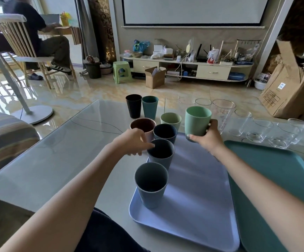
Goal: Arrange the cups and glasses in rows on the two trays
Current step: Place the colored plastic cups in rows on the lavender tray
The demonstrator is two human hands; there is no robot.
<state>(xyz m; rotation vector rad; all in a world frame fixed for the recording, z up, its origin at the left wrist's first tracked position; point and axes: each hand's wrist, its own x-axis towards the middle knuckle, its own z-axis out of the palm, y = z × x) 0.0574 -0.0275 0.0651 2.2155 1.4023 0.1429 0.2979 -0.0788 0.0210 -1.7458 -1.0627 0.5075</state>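
My right hand point(208, 136) grips a mint-green cup point(196, 122), held above the far edge of the lavender tray point(198, 197). Three cups stand in a column on that tray's left side: a grey-blue cup point(151, 186) nearest, a second blue cup point(161, 154), and a navy cup point(164, 132). My left hand point(134, 141) rests with curled fingers against the second blue cup's rim. A teal tray point(274, 179) lies to the right. Beyond stand a brown-lined pink cup point(142, 125), a pale green cup point(170, 120), a black cup point(134, 105) and a teal cup point(149, 107).
Several clear glasses point(256, 130) stand along the table's far right, with a tall printed glass point(223, 113) behind the mint cup. A striped sofa point(4, 135) sits left. A person sits on a chair point(20, 44) far left. Cardboard boxes point(291, 84) stand right.
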